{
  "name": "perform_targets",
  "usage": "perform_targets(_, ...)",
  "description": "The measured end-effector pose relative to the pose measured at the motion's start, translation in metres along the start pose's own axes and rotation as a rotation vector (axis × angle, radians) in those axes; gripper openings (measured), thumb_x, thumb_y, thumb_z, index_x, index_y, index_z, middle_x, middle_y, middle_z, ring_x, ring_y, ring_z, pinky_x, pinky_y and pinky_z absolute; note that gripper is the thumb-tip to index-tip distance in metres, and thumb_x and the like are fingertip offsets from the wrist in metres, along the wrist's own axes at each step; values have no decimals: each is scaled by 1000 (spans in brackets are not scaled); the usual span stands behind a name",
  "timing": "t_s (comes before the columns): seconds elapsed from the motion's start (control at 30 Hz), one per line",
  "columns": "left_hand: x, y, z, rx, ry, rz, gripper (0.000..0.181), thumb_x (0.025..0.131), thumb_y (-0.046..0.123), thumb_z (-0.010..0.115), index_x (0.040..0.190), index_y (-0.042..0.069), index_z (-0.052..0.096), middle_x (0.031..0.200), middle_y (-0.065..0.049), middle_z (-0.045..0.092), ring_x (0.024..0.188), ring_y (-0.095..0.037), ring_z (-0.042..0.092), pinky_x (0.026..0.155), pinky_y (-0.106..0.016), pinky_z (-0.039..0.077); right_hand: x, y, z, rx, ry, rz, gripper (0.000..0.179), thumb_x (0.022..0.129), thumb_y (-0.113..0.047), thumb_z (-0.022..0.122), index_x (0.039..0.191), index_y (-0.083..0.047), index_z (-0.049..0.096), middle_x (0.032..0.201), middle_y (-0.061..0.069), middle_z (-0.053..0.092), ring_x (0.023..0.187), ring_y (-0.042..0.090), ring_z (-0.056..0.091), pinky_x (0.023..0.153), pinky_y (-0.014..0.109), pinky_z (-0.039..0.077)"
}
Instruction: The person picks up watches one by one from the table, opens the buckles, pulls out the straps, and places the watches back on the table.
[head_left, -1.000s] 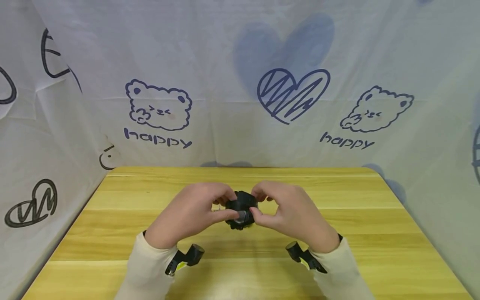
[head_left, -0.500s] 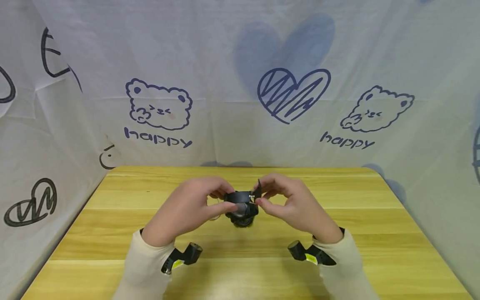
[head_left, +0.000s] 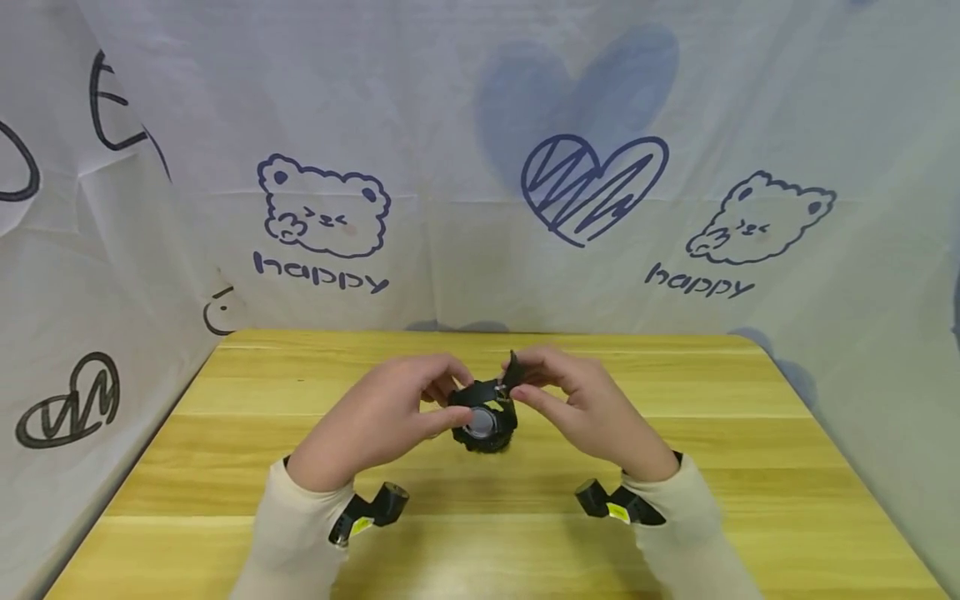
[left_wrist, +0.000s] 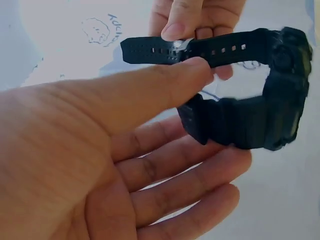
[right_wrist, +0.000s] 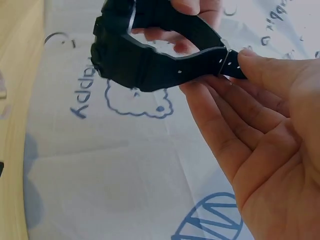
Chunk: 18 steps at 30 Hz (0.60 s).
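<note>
A black wristwatch [head_left: 483, 421] is held up between both hands, its strap forming a loop. The left hand [head_left: 386, 417] pinches the strap between thumb and fingers from the left. In the left wrist view the perforated strap [left_wrist: 230, 49] passes through a silver buckle [left_wrist: 181, 45], its free end sticking out. The right hand [head_left: 585, 400] pinches that strap end near the buckle, with thumb and index finger. In the right wrist view the watch case [right_wrist: 115, 52] hangs at the far side of the loop, its dial turned away.
The wooden table [head_left: 480, 517] lies below the hands. Behind it hangs a white cloth [head_left: 450, 125] with drawn bears, hearts and lettering. A black camera mount [head_left: 371, 512] sits on the left wrist, another camera mount [head_left: 618, 504] on the right.
The right hand has drawn the strap end up and outward, away from the loop. The watch has tilted so its case back shows to the head camera. The left hand keeps its hold.
</note>
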<state>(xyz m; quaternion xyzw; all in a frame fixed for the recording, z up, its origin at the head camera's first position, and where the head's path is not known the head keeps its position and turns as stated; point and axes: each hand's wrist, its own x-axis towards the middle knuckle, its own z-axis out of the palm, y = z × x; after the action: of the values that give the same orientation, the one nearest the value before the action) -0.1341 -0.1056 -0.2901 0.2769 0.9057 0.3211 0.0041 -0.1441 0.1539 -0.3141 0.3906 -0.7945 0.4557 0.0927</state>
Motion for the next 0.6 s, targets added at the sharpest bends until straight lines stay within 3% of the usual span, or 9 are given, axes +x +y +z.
perform_targets(0.13,-1,0,-1,68,34,21,43,93,37,79,130,18,68,118,6,71,107,-13,66,93,-39,55,1,0,1,-101,-39,-6,26,98,-4,69,124,-5,67,114,4,73,100,15,72,88,34,60)
perform_targets(0.23,-2,1,0,70,60,69,44,92,38,80,128,17,69,124,5,69,113,-15,64,96,-39,54,1,-1,1,-107,-70,-27,26,98,-4,70,123,-6,66,113,3,73,99,14,72,87,33,60)
perform_targets(0.6,4,2,11,109,0,111,20,91,34,82,104,20,77,96,13,71,89,-5,65,82,-32,55,3,-1,8,-63,-168,-21,22,99,-9,68,121,-8,64,104,-1,70,93,9,68,84,30,59)
